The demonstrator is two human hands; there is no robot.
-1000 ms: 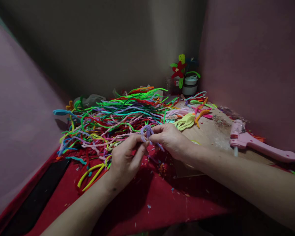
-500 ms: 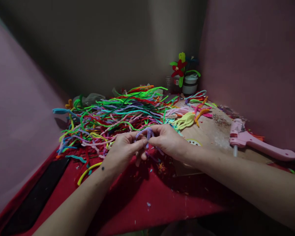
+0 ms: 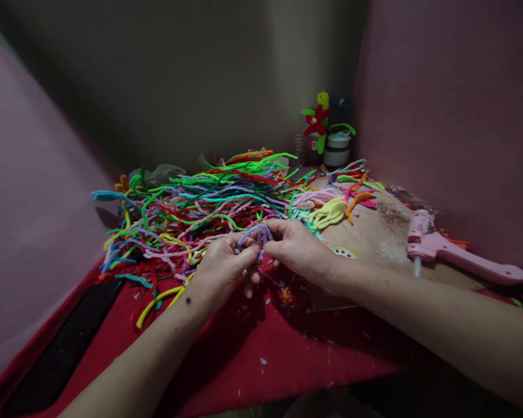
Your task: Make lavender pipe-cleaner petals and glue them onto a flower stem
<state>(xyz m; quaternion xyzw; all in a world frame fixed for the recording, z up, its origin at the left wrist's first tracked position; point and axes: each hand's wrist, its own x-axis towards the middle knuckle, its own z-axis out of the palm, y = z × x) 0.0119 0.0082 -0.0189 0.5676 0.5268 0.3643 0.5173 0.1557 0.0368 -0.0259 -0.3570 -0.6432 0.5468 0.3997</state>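
A purple pipe cleaner (image 3: pixel 261 231), bent into several loops, is held between my two hands over the red cloth. My left hand (image 3: pixel 226 261) pinches its left side between thumb and fingers. On the other side my right hand (image 3: pixel 298 249) grips the loops near their top, thumb and forefinger closed. The fingers hide part of the piece. Just beyond both hands lies a large heap of pipe cleaners (image 3: pixel 218 197) in many colours.
A pink glue gun (image 3: pixel 466 255) lies on the brown board (image 3: pixel 375 238) at the right. Behind stands a pale pot (image 3: pixel 337 150) beside a red pipe-cleaner flower (image 3: pixel 317 120). A black flat object (image 3: pixel 61 348) rests on the red cloth (image 3: pixel 261 377) at the left.
The purple loops have tilted and spread slightly as the fingers shift. My left hand has moved a little to the right and its thumb has slid; both hands keep their hold.
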